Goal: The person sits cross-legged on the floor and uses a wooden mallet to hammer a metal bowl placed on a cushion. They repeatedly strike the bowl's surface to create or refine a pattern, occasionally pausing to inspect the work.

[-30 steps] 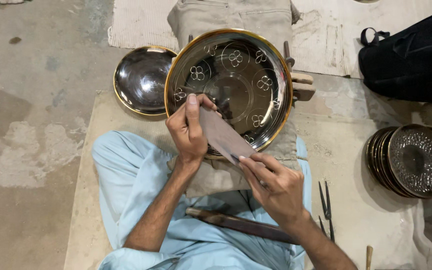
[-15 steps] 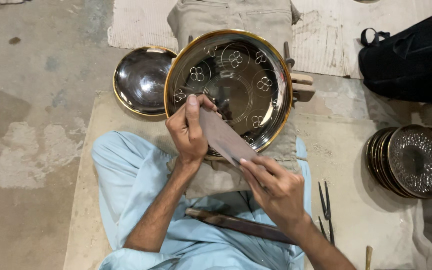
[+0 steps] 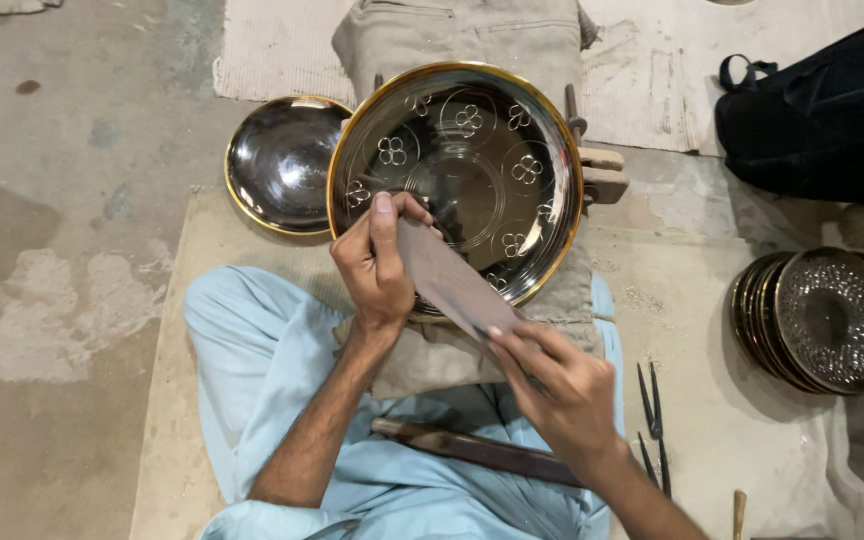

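Observation:
A large round brass-rimmed metal dish [image 3: 472, 130] with engraved flower motifs rests tilted on a cloth-covered support in front of me. My left hand [image 3: 377, 265] grips the upper end of a flat grey strip [image 3: 452, 282], index finger stretched along its edge at the dish's lower left rim. My right hand [image 3: 557, 385] holds the strip's lower end, below the dish's near rim. The strip lies slanted across the dish's near edge.
A smaller shiny bowl [image 3: 282, 160] lies left of the dish. A stack of patterned metal plates [image 3: 822, 320] sits at the right. A dark bag [image 3: 822, 110] is at top right. A dark bar [image 3: 472, 450] crosses my lap; thin metal tools [image 3: 652, 420] lie beside my right wrist.
My hands and the strip have barely shifted; the left index finger has straightened slightly along the strip's edge.

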